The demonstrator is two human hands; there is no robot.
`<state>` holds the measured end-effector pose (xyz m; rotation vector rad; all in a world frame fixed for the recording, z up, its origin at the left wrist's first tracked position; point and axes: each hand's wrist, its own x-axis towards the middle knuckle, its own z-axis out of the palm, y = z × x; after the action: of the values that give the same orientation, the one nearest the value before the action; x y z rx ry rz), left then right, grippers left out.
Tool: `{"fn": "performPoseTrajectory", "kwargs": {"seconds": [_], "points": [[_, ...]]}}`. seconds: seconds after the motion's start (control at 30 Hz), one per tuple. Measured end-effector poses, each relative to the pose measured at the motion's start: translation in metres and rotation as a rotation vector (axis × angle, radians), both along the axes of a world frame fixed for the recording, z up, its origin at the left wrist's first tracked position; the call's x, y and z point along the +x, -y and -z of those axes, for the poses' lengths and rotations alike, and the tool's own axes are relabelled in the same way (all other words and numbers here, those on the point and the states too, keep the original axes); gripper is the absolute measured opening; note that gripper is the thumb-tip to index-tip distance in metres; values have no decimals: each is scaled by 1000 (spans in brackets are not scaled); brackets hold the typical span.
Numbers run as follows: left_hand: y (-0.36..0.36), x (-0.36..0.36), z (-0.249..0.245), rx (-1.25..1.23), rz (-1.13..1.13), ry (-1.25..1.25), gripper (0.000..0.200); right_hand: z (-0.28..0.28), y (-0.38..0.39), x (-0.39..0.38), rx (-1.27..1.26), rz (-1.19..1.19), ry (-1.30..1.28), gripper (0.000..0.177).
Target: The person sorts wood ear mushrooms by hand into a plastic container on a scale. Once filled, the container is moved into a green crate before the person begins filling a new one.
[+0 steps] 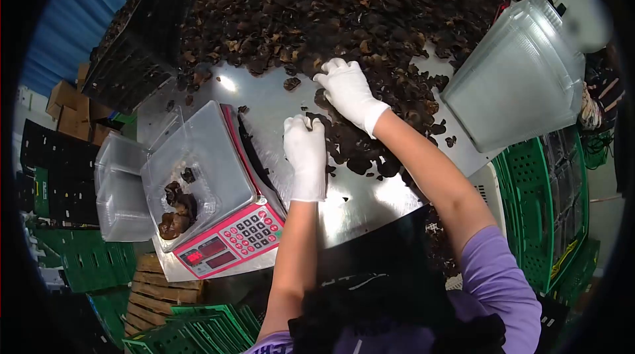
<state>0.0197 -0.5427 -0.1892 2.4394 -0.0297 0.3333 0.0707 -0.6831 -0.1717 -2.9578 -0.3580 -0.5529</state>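
Wood ear mushrooms (304, 10) lay heaped from the frame's top to its middle. The right hand (348, 93) bent over them, the left hand (306, 159) curled beside some (whether they held any, I couldn't tell). Picking seemed underway; the next pick likely needed a gentle pinch.

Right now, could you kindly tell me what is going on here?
A gloved person is handling dark pieces heaped on a metal table. The right hand is over the heap's near side; the left hand is beside loose pieces, its grip unclear. To its left, a clear tub with a few pieces sits on a scale.
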Motion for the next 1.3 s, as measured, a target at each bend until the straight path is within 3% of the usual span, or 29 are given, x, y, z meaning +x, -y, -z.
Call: {"fn": "performPoseTrajectory", "kwargs": {"seconds": [0.03,0.07,0.13,0.17,0.2,0.27,0.3,0.33,0.4,0.47,0.53,0.6,0.67,0.7,0.73,0.8,0.87,0.93,1.0,1.07,1.13,1.17,1.27,1.3], "points": [[-3,-8,0,-289,43,92,15,7,-3,8,-25,-18,0,16],[-5,-16,1,-285,38,92,15,14,-3,15,-21,-22,0,16],[-9,-31,-3,-739,24,106,16,24,-3,24,-147,-45,-45,14],[-12,-39,-9,-942,55,76,17,26,1,21,-128,-71,94,11],[-19,-39,-6,-1012,49,41,14,21,5,15,-125,-69,93,11],[-24,-39,-18,-1104,5,-5,12,3,13,0,285,-136,228,10],[-33,-26,3,-730,-70,149,13,-10,17,-14,484,-53,179,10],[-35,-23,0,-470,-137,134,21,-11,24,-24,649,3,249,8],[-31,-19,-10,16,-111,132,25,-23,47,-53,1273,101,-148,13],[-26,-16,-6,163,-138,58,25,-29,66,-77,1806,21,-252,25],[-29,-10,0,215,-70,-77,22,-27,83,-89,2023,-49,-337,33],[-26,-9,4,226,-101,-130,16,-25,91,-94,2077,4,-286,24],[-24,-10,7,211,-92,-57,14,-27,93,-88,1631,134,-225,17],[-23,-13,3,159,-63,9,14,-37,82,-84,1534,273,-270,17],[-23,-15,-2,107,-35,75,14,-30,74,-75,1248,193,-147,20],[-23,-25,-20,6,-13,83,13,-28,61,-71,483,311,-104,29],[-28,-39,-50,-252,97,203,13,-10,58,-63,170,301,-115,30],[-49,-55,-90,-174,83,392,13,-7,61,-63,265,321,-117,21],[-85,-69,-127,-109,2,451,14,-10,66,-70,582,337,-55,15],[-125,-74,-140,-153,-238,484,13,-4,74,-75,882,205,72,13],[-191,-71,-131,107,-288,559,13,-8,74,-81,1254,154,-30,13],[-214,-69,-126,105,-290,560,13,-24,72,-87,1460,239,-262,14],[-250,-74,-116,306,-292,249,12,-32,44,-85,1597,9,-133,11],[-248,-76,-113,227,-216,222,12,-43,26,-85,1697,-19,-212,11]]}}
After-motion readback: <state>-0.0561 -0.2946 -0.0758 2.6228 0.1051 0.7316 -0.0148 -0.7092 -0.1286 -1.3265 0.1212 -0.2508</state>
